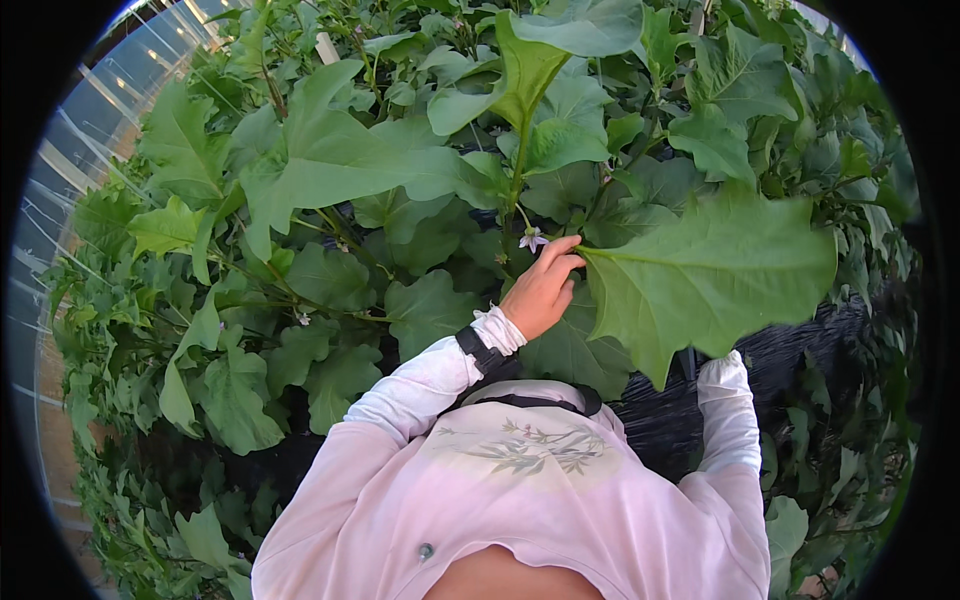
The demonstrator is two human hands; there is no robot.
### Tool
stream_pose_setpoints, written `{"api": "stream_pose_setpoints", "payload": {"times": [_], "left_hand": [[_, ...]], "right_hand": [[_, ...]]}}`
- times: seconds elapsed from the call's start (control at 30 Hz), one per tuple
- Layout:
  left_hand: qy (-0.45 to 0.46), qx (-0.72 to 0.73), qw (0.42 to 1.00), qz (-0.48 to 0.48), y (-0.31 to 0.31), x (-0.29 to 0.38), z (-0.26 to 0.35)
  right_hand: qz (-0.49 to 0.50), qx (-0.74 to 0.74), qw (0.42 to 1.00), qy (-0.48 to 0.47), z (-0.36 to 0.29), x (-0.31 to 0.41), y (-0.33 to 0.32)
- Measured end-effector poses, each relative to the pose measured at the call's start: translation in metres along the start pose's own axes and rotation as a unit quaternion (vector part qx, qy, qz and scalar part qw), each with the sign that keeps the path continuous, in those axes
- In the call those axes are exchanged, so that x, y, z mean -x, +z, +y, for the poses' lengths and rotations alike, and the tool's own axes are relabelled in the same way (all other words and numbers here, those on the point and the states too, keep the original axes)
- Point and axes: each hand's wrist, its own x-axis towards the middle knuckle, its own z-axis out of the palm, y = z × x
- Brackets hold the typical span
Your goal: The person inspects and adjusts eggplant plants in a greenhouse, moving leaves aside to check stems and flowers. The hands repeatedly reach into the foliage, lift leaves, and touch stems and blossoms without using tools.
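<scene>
My left hand [541, 289] reaches into the eggplant plant in front of me. Its fingers close around the stalk end of a large, broad eggplant leaf [712, 262], which spreads out to the right. Whether that stalk is still joined to the plant cannot be seen behind the fingers. Just above the knuckles hangs a pale purple eggplant flower [532, 239], close to the main stem [519, 169]. My right hand is hidden behind the big leaf; only its white sleeve cuff [724, 371] shows. Beside that cuff is a dark object [686, 364], too covered to name.
Dense eggplant foliage [337, 157] surrounds me in front and on both sides. Black plastic mulch film [802, 352] covers the ground at right. Translucent greenhouse sheeting [90, 165] with pale ribs curves along the left. Another small flower [303, 319] hangs at left.
</scene>
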Motion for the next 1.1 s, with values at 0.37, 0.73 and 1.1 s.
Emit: {"api": "stream_pose_setpoints", "payload": {"times": [0.37,0.73,1.1], "left_hand": [[0.022,-0.217,0.973,-0.081,0.008,0.037,-0.017],[0.001,-0.169,0.985,-0.020,0.019,0.030,-0.004],[-0.052,-0.156,0.986,-0.002,-0.008,0.025,0.016]], "right_hand": [[0.001,0.123,0.991,-0.057,-0.187,0.069,-0.049],[0.128,0.516,0.844,-0.068,-0.185,-0.102,-0.027],[0.298,0.735,0.573,-0.206,-0.150,-0.166,-0.025]]}}
